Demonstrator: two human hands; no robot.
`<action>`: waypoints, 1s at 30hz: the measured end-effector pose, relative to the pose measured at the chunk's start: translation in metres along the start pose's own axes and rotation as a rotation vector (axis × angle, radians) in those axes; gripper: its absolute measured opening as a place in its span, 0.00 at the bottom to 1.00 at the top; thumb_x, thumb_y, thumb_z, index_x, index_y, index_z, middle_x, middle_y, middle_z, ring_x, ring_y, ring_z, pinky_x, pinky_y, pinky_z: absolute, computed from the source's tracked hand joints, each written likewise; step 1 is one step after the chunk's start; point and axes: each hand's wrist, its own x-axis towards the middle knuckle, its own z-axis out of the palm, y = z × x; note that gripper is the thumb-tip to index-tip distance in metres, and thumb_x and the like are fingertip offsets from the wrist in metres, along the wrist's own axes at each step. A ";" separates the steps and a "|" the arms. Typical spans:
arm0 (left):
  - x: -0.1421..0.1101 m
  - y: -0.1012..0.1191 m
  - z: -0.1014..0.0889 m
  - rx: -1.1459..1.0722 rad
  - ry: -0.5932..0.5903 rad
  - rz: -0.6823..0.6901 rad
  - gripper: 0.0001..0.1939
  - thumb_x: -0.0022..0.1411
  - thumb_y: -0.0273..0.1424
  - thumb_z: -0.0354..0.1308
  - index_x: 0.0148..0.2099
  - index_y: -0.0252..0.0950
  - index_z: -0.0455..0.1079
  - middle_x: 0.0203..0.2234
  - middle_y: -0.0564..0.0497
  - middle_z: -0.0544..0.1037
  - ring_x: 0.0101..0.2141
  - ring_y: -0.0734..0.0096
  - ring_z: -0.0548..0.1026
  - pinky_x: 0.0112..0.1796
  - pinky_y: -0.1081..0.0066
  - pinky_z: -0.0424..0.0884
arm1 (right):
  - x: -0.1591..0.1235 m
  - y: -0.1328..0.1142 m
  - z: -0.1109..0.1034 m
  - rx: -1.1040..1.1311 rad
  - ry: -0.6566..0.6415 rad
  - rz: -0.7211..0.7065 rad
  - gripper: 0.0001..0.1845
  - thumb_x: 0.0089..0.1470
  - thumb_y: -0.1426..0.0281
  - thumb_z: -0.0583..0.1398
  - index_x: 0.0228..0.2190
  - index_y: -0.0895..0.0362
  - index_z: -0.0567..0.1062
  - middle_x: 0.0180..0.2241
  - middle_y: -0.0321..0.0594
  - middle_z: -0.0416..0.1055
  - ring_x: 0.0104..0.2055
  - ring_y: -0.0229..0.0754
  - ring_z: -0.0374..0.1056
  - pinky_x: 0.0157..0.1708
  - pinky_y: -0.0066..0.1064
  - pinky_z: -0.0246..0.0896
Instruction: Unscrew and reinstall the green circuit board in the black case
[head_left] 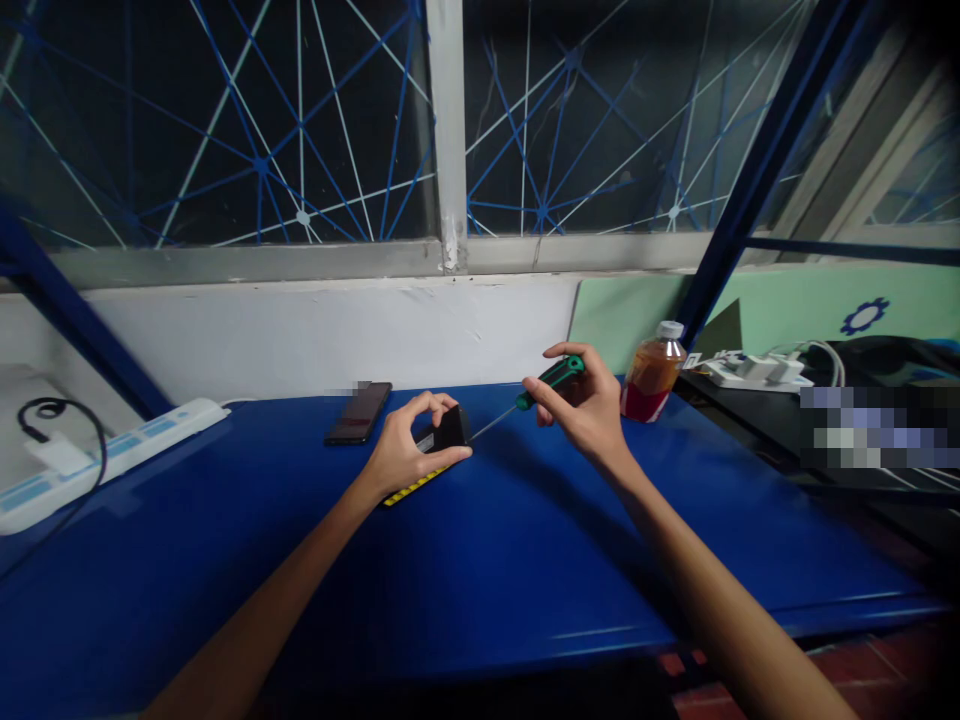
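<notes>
Near the middle of the blue table, my left hand (pixel 409 440) grips a small black box-like device (pixel 452 430) between thumb and fingers. A yellow-and-black edged strip (pixel 417 488) shows beneath that hand; whether it belongs to the device I cannot tell. My right hand (pixel 589 405) is closed around the green handle of a screwdriver (pixel 551 382). The screwdriver's thin shaft slants down to the left, and its tip meets or nearly meets the right end of the black device. The device's underside and part of its left are hidden by my left hand.
A dark phone (pixel 360 413) lies behind my left hand. On the left is a white power strip (pixel 112 465) with a plugged-in cable. A drink bottle (pixel 652 372) stands at the back right. Further right, a dark surface holds white plugs (pixel 757 370) and cables.
</notes>
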 end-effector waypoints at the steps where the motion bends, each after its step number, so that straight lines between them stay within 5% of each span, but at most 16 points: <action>1: 0.000 0.001 0.000 0.001 -0.001 0.000 0.19 0.49 0.36 0.66 0.32 0.39 0.56 0.43 0.44 0.74 0.46 0.57 0.72 0.48 0.53 0.65 | 0.000 0.000 0.000 -0.005 0.000 0.002 0.20 0.49 0.62 0.65 0.42 0.53 0.64 0.16 0.27 0.65 0.15 0.35 0.64 0.17 0.29 0.61; 7: 0.000 0.001 -0.001 0.012 0.000 0.000 0.19 0.50 0.36 0.66 0.32 0.39 0.56 0.43 0.44 0.74 0.47 0.57 0.72 0.48 0.55 0.65 | 0.001 -0.001 -0.002 0.106 -0.086 0.000 0.20 0.51 0.63 0.62 0.43 0.52 0.62 0.29 0.35 0.72 0.19 0.34 0.67 0.17 0.28 0.62; 13: 0.000 0.002 0.000 0.016 -0.008 -0.013 0.19 0.49 0.36 0.66 0.32 0.39 0.56 0.43 0.44 0.74 0.47 0.57 0.72 0.49 0.55 0.64 | 0.002 -0.002 -0.001 0.070 -0.037 -0.003 0.19 0.49 0.65 0.65 0.41 0.53 0.64 0.18 0.28 0.66 0.15 0.35 0.65 0.16 0.29 0.63; 30: 0.000 0.006 -0.001 -0.025 -0.041 0.005 0.19 0.49 0.36 0.65 0.32 0.39 0.55 0.43 0.44 0.74 0.46 0.57 0.72 0.49 0.54 0.65 | 0.003 0.004 0.001 0.029 0.158 -0.010 0.16 0.51 0.62 0.64 0.38 0.53 0.66 0.15 0.27 0.63 0.14 0.35 0.63 0.17 0.29 0.62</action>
